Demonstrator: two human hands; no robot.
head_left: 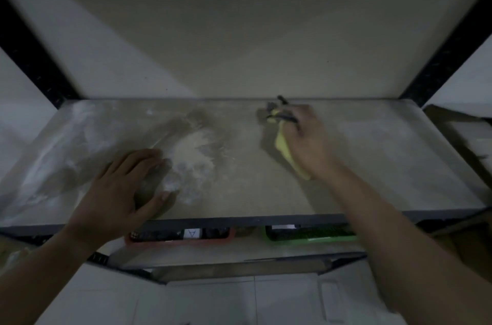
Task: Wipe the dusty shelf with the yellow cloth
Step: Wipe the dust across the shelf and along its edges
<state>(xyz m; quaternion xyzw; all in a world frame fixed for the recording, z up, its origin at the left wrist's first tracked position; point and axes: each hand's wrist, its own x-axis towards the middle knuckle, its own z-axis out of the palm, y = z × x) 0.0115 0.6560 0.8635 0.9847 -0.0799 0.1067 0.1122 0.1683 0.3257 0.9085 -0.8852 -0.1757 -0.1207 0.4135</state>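
Note:
The shelf [372,165] is a pale board with a dark front edge, coated in white dust. A thick heap of dust [193,157] lies left of centre, and more dust streaks the far left. My right hand [306,138] grips the yellow cloth [283,149] near the shelf's back edge, right of centre; the cloth shows dark markings at its far end and is mostly hidden under the hand. My left hand [127,189] rests on the shelf near the front edge, fingers spread, just left of the dust heap.
Black uprights [32,58] frame the shelf at both back corners. On the shelf below stand a red tray [181,240] and a green tray [311,238]. A brown cardboard box [463,133] sits at the right. White floor tiles lie below.

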